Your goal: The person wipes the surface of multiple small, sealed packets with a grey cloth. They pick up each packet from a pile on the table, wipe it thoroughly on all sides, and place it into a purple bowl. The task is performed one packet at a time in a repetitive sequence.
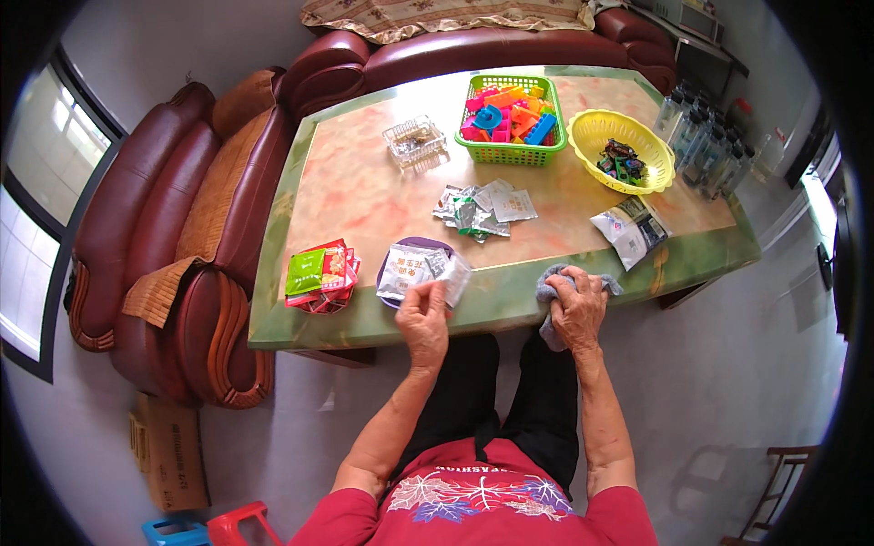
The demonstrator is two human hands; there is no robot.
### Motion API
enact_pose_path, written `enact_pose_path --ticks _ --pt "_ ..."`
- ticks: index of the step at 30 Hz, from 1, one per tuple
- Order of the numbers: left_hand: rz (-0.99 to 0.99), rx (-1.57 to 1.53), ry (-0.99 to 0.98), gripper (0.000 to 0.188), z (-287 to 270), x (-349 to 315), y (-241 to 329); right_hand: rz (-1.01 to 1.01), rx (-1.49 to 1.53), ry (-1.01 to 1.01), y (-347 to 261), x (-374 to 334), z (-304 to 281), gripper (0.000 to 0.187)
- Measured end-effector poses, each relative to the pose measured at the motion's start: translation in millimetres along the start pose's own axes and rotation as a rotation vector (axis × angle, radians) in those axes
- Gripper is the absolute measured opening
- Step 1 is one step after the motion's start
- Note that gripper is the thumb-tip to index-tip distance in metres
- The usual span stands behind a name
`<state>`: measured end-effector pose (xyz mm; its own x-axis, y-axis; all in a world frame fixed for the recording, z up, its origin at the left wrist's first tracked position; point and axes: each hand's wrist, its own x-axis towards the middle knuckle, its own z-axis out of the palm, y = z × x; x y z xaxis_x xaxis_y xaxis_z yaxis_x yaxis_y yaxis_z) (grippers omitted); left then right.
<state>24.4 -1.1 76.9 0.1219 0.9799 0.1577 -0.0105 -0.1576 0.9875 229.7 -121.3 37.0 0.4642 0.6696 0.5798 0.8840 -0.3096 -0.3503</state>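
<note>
My left hand [424, 323] is closed in a pinch at the lower edge of a white packet [452, 278]. That packet lies with other white and silver packets [407, 271] on a purple plate [390, 301] near the table's front edge. My right hand [579, 311] is closed around a grey cloth [550, 333] and presses it on the green front border of the table [496, 296]. To the left of the plate sits a pile of red packets [340, 273] with a green packet [305, 272] on top. Silver, white and green sachets [482, 211] lie loosely mid-table.
Farther back stand a clear plastic basket [415, 144], a green basket [510, 156] of colourful blocks and a yellow bowl [587, 127] of small wrapped items. A white bag [630, 232] lies at the right, near several bottles [710, 136]. Red sofas [173, 182] border the table.
</note>
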Motion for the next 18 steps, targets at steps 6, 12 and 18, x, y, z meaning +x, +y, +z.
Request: enact_pose_path --ticks 6,12,18 --pt "0.811 0.604 0.033 0.009 -16 24 -10 0.008 0.007 0.001 0 0 0 0.033" --pt "0.842 0.775 -0.189 0.010 -20 15 -25 0.003 0.016 0.012 0 1 1 0.033" --pt "0.818 0.959 -0.138 0.012 -14 14 -12 0.006 0.014 0.020 0 1 0 0.033"
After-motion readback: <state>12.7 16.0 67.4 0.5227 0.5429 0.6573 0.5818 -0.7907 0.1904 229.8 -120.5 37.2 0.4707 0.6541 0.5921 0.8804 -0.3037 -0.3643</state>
